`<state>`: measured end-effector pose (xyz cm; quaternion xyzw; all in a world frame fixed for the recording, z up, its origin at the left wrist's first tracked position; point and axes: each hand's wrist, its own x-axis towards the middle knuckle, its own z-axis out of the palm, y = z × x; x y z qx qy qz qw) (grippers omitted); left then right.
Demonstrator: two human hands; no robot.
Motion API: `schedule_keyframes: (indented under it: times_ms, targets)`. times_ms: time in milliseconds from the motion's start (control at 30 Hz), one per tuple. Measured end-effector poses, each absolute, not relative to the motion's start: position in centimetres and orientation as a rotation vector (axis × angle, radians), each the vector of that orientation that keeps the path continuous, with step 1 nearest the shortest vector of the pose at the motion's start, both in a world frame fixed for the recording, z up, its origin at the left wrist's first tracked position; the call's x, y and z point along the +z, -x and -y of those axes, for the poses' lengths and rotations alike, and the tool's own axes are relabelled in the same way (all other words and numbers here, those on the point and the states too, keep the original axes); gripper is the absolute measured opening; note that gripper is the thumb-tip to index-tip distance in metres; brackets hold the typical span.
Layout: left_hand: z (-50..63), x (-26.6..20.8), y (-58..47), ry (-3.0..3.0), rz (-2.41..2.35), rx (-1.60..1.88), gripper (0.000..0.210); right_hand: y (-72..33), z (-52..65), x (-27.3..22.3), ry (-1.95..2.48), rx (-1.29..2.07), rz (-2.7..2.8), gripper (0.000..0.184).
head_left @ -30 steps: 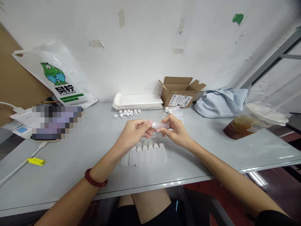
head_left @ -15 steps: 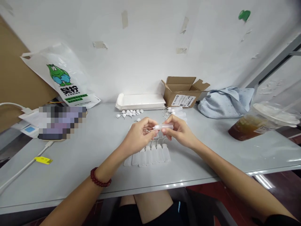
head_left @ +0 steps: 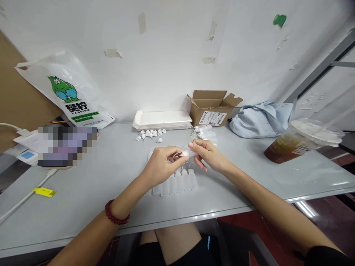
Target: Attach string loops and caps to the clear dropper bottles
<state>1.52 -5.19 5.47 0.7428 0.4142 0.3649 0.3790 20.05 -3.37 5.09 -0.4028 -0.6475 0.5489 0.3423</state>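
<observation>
Between my hands, above the table, lies a small translucent squeeze bottle [head_left: 191,153] on its side, its white cap end toward the left. My left hand [head_left: 161,162] pinches it at the cap end. My right hand [head_left: 209,154] has thumb and forefinger on the bottle's body, its lower fingers loosely curled. Below my hands lies a row of similar clear bottles [head_left: 180,183] with thin looped straps, partly covered by my left hand. Small white pointed caps [head_left: 151,133] are grouped beyond. More capped bottles [head_left: 205,130] lie behind my right hand.
A stack of white trays [head_left: 162,120] and an open cardboard box [head_left: 210,111] stand against the wall. A blue cloth bag [head_left: 260,120] and a tilted-looking drink cup [head_left: 288,146] are to the right. At left are a phone [head_left: 69,147], a cable [head_left: 24,201] and a plastic bag [head_left: 69,92].
My right thumb and fingers have shifted on the bottle, with the lower fingers loosening from it. The bottle has dipped slightly. The whole view has shifted a little.
</observation>
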Motion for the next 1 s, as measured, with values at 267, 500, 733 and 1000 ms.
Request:
schedule_keyframes:
  times_ms: [267,500,733,1000]
  targets:
    - [5.0,6.1,-1.3,-1.664,-1.112,0.958,0.025,-20.4,3.1,4.9,0.95,1.166,1.707,0.031]
    - [4.1,5.9,-0.9,-1.442,-0.949,0.86,0.041,-20.6,3.0,4.1,0.845,0.895,1.684,0.023]
    - [4.3,5.7,-0.9,-1.431,-0.977,0.855,0.044,-20.4,3.3,4.5,0.847,0.994,1.704,0.023]
    - [4.8,5.5,-0.9,-1.986,-1.135,1.062,0.021,-20.4,3.1,4.5,0.909,1.09,1.657,0.03]
